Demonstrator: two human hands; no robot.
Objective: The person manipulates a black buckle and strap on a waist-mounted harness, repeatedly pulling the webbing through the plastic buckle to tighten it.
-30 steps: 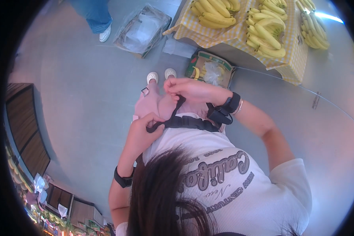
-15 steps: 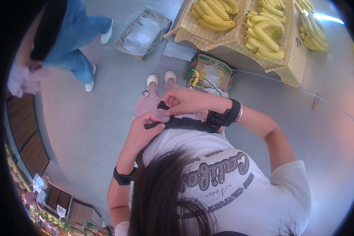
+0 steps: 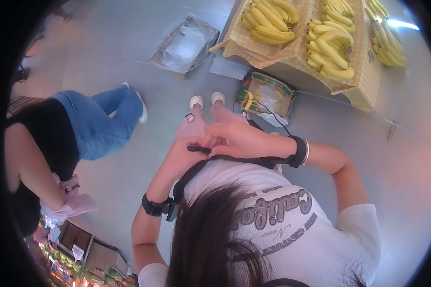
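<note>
A black waist belt (image 3: 261,161) wraps around me over a white T-shirt (image 3: 273,225) and pink trousers (image 3: 190,128). At my front, my left hand (image 3: 183,152) is closed on one dark end of it. My right hand (image 3: 232,137) meets it there, fingers curled together against the same dark piece. Its fingertips are partly hidden, and I cannot tell whether the two ends are joined. Each wrist wears a black band (image 3: 154,206) with a small device. A thin bracelet (image 3: 305,152) circles my right wrist.
Beyond my feet stands a table with a yellow checked cloth (image 3: 316,74), bearing banana bunches (image 3: 273,21). A box with a banana (image 3: 268,98) and a cable (image 3: 277,119) lie below. A plastic-lined crate (image 3: 184,45) sits on the floor. Someone in jeans (image 3: 100,124) is at my left.
My right hand has come down and toward the left hand, so the two now meet at the belt. The person in jeans has moved nearer along my left side.
</note>
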